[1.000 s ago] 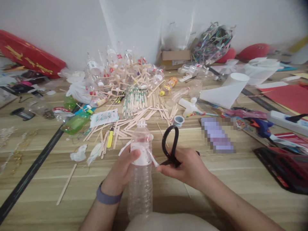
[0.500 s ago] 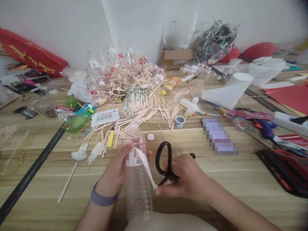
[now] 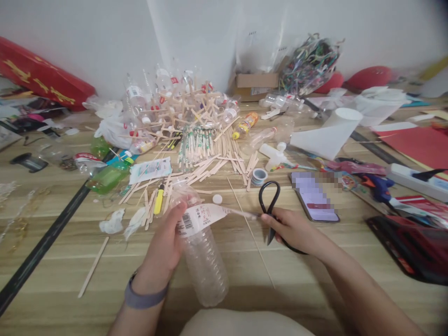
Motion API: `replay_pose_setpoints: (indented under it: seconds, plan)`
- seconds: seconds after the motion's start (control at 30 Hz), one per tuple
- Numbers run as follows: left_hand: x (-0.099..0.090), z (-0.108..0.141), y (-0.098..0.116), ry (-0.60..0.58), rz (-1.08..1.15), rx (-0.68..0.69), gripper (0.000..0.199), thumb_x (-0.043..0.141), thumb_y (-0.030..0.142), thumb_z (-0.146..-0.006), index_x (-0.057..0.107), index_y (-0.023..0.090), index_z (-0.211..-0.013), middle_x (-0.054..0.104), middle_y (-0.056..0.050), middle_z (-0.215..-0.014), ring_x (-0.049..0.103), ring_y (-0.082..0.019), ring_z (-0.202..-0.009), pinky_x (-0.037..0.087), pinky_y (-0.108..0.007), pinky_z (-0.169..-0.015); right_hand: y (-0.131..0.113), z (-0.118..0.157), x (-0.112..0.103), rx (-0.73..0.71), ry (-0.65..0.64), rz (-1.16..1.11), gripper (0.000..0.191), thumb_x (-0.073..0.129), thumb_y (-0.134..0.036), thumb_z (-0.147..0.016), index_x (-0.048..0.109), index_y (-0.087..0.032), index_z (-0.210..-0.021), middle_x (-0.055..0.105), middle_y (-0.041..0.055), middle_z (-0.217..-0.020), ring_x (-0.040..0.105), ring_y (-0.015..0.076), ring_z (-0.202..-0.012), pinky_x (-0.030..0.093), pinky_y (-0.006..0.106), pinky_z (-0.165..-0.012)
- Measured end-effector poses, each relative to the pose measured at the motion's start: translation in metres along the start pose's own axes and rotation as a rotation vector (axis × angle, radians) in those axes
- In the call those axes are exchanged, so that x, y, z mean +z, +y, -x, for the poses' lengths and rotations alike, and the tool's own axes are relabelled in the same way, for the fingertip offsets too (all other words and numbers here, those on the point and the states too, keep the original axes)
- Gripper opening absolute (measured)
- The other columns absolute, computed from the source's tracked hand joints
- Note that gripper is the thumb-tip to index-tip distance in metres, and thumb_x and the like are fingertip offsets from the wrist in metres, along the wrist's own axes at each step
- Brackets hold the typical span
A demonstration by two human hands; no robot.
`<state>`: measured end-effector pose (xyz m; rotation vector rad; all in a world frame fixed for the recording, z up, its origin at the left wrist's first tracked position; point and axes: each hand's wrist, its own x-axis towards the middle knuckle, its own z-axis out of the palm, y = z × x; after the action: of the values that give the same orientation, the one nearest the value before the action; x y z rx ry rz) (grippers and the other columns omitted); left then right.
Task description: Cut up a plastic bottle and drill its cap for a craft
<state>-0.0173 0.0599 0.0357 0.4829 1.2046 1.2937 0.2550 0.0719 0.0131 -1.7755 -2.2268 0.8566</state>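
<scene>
A clear plastic bottle (image 3: 206,266) is gripped near its shoulder by my left hand (image 3: 167,235), tilted with its base toward me. Its white printed label (image 3: 201,217) is partly peeled and stretches off to the right as a narrowing strip. The far end of that strip is pinched in my right hand (image 3: 294,231). The same hand also holds black-handled scissors (image 3: 269,198), with one handle loop up and the tip pointing down. Under the strip lies a thin wooden skewer (image 3: 257,247). A white bottle cap (image 3: 217,199) rests just beyond the bottle.
Many craft sticks (image 3: 210,168) and empty bottles are piled at the back. A yellow utility knife (image 3: 159,199) and a green bottle (image 3: 110,176) lie left. On the right are a phone (image 3: 320,205), a white paper cone (image 3: 325,135), a blue glue gun (image 3: 380,186) and a black-and-red case (image 3: 409,252).
My right hand has moved right and away from me with the scissors, pulling the label strip out sideways. The bottle has tilted, and more of the printed label faces me.
</scene>
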Motion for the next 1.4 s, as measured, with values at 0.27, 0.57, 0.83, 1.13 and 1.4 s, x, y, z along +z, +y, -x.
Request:
replay_pose_setpoints:
  seconds: [0.27,0.57,0.83,1.13,1.4]
  plan:
    - [0.004,-0.001,-0.006,-0.122,-0.023,0.009,0.044,0.083,0.043,-0.063,0.07,0.021,-0.099,0.073,-0.002,-0.086,0.066,-0.02,-0.081,0.051,-0.028,-0.071,-0.001,-0.001,0.006,0.089,0.115,0.223,0.031,0.046,-0.028,-0.095,0.062,-0.015,-0.072,0.065,0.0155,-0.083,0.062,0.0285,-0.083,0.046,0.042,-0.079]
    - [0.017,0.009,-0.01,-0.32,-0.109,-0.008,0.041,0.08,0.04,-0.067,0.066,0.022,-0.101,0.07,-0.001,-0.085,0.063,-0.019,-0.073,0.048,-0.027,-0.065,-0.073,0.002,0.027,-0.391,0.185,-0.399,0.072,0.07,-0.037,-0.086,0.033,-0.021,-0.146,0.059,0.0137,-0.123,0.058,0.0129,-0.067,0.052,0.028,-0.063]
    - [0.012,0.004,-0.013,-0.182,-0.064,0.033,0.039,0.08,0.04,-0.067,0.063,0.02,-0.096,0.067,0.0,-0.078,0.061,-0.017,-0.07,0.048,-0.028,-0.066,-0.075,0.01,0.04,-0.642,0.327,-0.105,0.033,0.041,-0.028,-0.102,0.059,-0.019,-0.076,0.055,0.0017,-0.07,0.05,0.014,-0.062,0.036,0.025,-0.057]
    - [0.002,-0.007,0.004,-0.015,0.12,0.081,0.038,0.074,0.049,-0.075,0.065,0.018,-0.095,0.072,-0.001,-0.082,0.066,-0.016,-0.076,0.051,-0.026,-0.072,-0.057,0.044,0.025,-0.715,0.12,-0.279,0.03,0.045,-0.032,-0.101,0.068,-0.019,-0.086,0.061,0.0022,-0.069,0.057,0.0125,-0.063,0.041,0.022,-0.057]
    - [-0.001,-0.003,0.009,-0.104,0.133,-0.128,0.056,0.072,0.06,-0.072,0.059,0.022,-0.111,0.075,-0.004,-0.075,0.07,-0.019,-0.064,0.056,-0.028,-0.061,0.015,0.025,-0.013,0.127,0.787,-1.198,0.028,0.087,-0.037,-0.066,0.069,-0.019,-0.079,0.059,-0.0037,-0.058,0.048,0.0076,-0.046,0.039,0.016,-0.041]
